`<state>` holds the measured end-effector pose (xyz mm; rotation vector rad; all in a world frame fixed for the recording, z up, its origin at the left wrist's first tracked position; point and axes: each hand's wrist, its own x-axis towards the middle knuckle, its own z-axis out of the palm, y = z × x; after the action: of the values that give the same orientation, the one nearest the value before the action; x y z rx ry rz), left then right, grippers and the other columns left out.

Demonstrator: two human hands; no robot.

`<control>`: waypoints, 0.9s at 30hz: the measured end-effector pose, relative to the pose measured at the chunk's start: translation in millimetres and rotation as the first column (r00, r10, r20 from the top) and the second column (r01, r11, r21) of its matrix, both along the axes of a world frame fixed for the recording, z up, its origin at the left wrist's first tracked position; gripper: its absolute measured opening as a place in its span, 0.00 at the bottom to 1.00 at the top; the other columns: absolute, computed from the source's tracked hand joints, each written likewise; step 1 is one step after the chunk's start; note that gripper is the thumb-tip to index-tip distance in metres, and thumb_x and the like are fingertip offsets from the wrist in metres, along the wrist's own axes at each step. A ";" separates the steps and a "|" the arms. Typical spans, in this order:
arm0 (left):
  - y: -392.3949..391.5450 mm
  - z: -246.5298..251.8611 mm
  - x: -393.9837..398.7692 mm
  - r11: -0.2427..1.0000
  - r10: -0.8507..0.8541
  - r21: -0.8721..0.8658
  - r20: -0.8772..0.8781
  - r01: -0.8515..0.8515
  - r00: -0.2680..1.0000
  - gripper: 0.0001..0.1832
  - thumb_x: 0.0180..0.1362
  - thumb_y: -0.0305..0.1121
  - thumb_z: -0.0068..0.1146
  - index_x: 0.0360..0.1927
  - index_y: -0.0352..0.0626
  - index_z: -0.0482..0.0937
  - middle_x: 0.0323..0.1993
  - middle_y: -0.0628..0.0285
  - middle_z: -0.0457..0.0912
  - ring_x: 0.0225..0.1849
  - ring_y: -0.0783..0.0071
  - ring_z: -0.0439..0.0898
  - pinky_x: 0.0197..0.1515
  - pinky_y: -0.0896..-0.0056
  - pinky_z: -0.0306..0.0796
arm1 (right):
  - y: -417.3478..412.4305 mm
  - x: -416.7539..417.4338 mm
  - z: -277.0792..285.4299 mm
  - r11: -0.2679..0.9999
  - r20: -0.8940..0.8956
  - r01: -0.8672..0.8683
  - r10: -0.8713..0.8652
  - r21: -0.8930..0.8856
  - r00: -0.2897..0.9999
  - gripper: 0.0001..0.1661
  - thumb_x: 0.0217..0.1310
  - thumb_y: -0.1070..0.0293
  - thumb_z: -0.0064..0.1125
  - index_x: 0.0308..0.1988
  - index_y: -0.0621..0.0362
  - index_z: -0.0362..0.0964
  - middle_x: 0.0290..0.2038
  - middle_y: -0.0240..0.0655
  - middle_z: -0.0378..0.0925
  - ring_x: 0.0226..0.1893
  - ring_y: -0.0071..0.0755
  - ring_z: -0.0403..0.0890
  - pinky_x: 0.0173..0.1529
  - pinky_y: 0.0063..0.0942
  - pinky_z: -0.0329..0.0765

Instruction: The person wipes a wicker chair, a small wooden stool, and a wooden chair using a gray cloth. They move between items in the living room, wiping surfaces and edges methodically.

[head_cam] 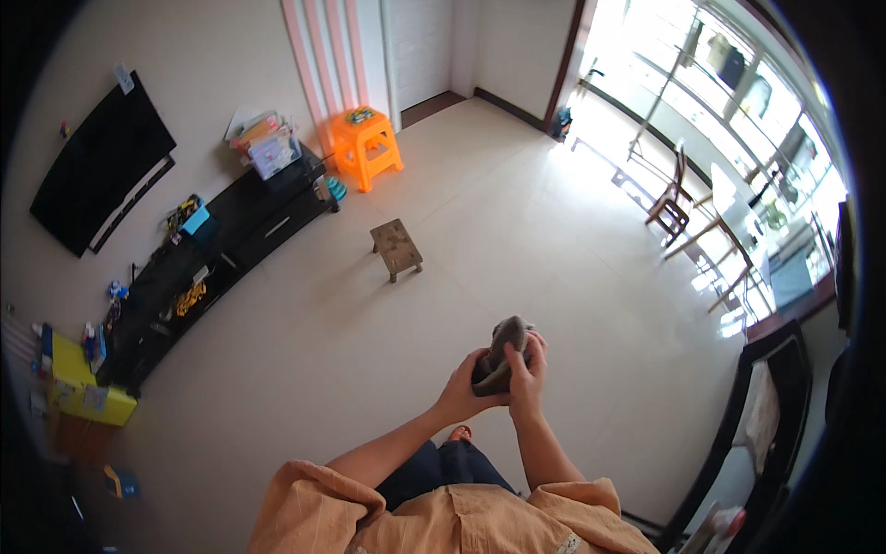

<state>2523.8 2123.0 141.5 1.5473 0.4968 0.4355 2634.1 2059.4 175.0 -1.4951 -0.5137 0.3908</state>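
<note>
A bunched grey-brown cloth [500,356] is held up in front of my body, over the tiled floor. On its left side my left hand [465,388] cups it from below, most of the fingers hidden behind it. My right hand [529,367] grips its right side, with the thumb lying across the front of the cloth. The two hands are close together at its lower edge. The cloth is folded in on itself, so its exact kind cannot be told.
Ahead on the floor stands a small wooden stool [396,246]. Beyond it are an orange plastic stool [367,142] and a long black TV cabinet [242,215] with things on it. A wooden chair [671,201] and a table [737,215] stand at the right, near a black-framed seat [744,360].
</note>
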 end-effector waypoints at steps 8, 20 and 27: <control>176.3 -42.9 46.6 0.935 0.181 -0.326 0.108 -0.137 0.978 0.23 0.55 0.35 0.62 0.50 0.37 0.68 0.44 0.62 0.75 0.47 0.77 0.72 0.50 0.74 0.68 | 159.7 87.0 -14.2 0.891 0.222 -0.367 0.427 -0.267 0.877 0.38 0.47 0.59 0.69 0.57 0.56 0.66 0.59 0.46 0.60 0.61 0.48 0.59 0.64 0.39 0.59; 422.2 -107.7 104.3 0.797 0.506 -0.207 -0.286 -0.568 0.814 0.25 0.56 0.50 0.61 0.40 0.36 0.74 0.33 0.59 0.79 0.37 0.76 0.76 0.43 0.75 0.70 | 410.6 211.8 -116.6 0.576 -0.599 -0.804 0.594 -0.148 0.536 0.16 0.53 0.72 0.65 0.42 0.63 0.73 0.35 0.30 0.78 0.35 0.22 0.77 0.41 0.22 0.74; 487.5 -259.6 110.1 0.435 0.820 -0.098 -0.368 -0.895 0.438 0.26 0.56 0.39 0.63 0.50 0.39 0.62 0.40 0.59 0.70 0.30 0.72 0.77 0.35 0.72 0.72 | 533.6 246.3 -198.8 0.794 -0.806 -0.604 0.314 -0.066 0.501 0.19 0.57 0.66 0.63 0.47 0.63 0.72 0.43 0.36 0.79 0.42 0.29 0.79 0.47 0.28 0.76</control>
<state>2633.9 2610.6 -118.1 0.9391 1.5595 0.9096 2880.4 2593.0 -23.8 -1.3205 -0.1364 1.5693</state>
